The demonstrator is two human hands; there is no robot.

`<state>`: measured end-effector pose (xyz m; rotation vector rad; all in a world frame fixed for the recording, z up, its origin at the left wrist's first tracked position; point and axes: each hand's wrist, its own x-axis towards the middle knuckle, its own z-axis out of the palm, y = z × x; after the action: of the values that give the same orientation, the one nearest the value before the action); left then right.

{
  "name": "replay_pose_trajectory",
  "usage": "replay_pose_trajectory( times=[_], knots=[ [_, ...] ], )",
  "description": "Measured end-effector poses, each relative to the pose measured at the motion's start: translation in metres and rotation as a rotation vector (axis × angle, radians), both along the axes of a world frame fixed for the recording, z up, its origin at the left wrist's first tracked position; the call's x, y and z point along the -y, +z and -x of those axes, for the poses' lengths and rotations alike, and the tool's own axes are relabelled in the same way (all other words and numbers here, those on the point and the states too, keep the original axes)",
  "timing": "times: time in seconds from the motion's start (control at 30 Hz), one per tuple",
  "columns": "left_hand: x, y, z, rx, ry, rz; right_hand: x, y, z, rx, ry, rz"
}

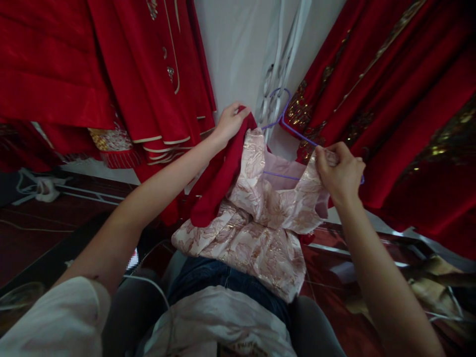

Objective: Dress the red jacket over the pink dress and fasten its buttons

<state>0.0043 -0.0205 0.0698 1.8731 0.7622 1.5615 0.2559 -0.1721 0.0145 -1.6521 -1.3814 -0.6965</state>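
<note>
A pale pink brocade dress (260,223) hangs from a thin purple hanger (284,111) in front of me. My left hand (229,121) is closed on the dress's left shoulder, where a dark red cloth (215,183) drapes down over it. My right hand (340,171) is pinched shut on the dress's right shoulder strap and the hanger's end. The lower part of the dress rests on my lap.
Red embroidered garments (141,74) hang at the left and more red and gold garments (401,109) hang at the right. A white wall (238,49) is behind. White cables (40,188) lie on the dark reddish floor (29,233) at the left.
</note>
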Motion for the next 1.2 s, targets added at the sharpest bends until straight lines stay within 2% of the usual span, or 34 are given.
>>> replay_pose_trajectory(
  times=[0.13, 0.2, 0.27, 0.37, 0.43, 0.47, 0.53, 0.6, 0.63, 0.73, 0.83, 0.9, 1.0, 1.07, 1.13, 1.2],
  knots=[
    [0.002, 0.027, -0.007, -0.012, 0.095, -0.104, -0.002, -0.002, -0.002, -0.01, 0.018, 0.012],
    [0.007, 0.034, -0.004, -0.134, 0.113, -0.133, -0.005, -0.005, -0.003, -0.03, 0.025, 0.029],
    [0.017, 0.036, 0.003, -0.403, 0.012, -0.118, -0.008, -0.009, -0.003, -0.07, 0.02, 0.049],
    [0.033, 0.033, 0.016, -0.913, -0.247, 0.007, -0.014, -0.014, -0.005, -0.118, -0.009, 0.087],
    [0.035, 0.03, 0.02, -1.091, -0.313, 0.061, -0.018, -0.014, -0.007, -0.138, -0.02, 0.109],
    [0.032, 0.028, 0.02, -1.099, -0.284, 0.046, -0.02, -0.014, -0.009, -0.148, -0.02, 0.12],
    [0.019, 0.019, 0.013, -0.987, -0.112, -0.072, -0.022, -0.013, -0.013, -0.167, -0.01, 0.143],
    [0.0, 0.001, 0.002, -0.834, 0.117, -0.214, -0.023, -0.012, -0.016, -0.179, 0.008, 0.165],
    [-0.009, -0.01, -0.004, -0.815, 0.189, -0.247, -0.024, -0.012, -0.017, -0.18, 0.023, 0.179],
    [-0.031, -0.049, -0.015, -0.991, 0.196, -0.15, -0.027, -0.012, -0.022, -0.17, 0.054, 0.213],
    [-0.041, -0.078, -0.01, -0.996, 0.202, -0.178, -0.035, -0.005, -0.034, -0.159, 0.043, 0.246],
    [-0.044, -0.085, 0.0, -0.93, 0.19, -0.218, -0.044, 0.005, -0.047, -0.201, 0.118, 0.392],
    [-0.047, -0.078, 0.013, -0.874, 0.096, -0.235, -0.06, 0.028, -0.063, -0.375, 0.445, 0.863],
    [-0.047, -0.07, 0.016, -0.898, 0.002, -0.226, -0.072, 0.043, -0.06, -0.439, 0.584, 1.149],
    [-0.046, -0.064, 0.017, -0.938, -0.064, -0.193, -0.085, 0.052, -0.042, -0.399, 0.597, 1.256],
    [-0.044, -0.06, 0.017, -0.935, -0.089, -0.156, -0.097, 0.055, -0.014, -0.331, 0.653, 1.19]
  ],
)
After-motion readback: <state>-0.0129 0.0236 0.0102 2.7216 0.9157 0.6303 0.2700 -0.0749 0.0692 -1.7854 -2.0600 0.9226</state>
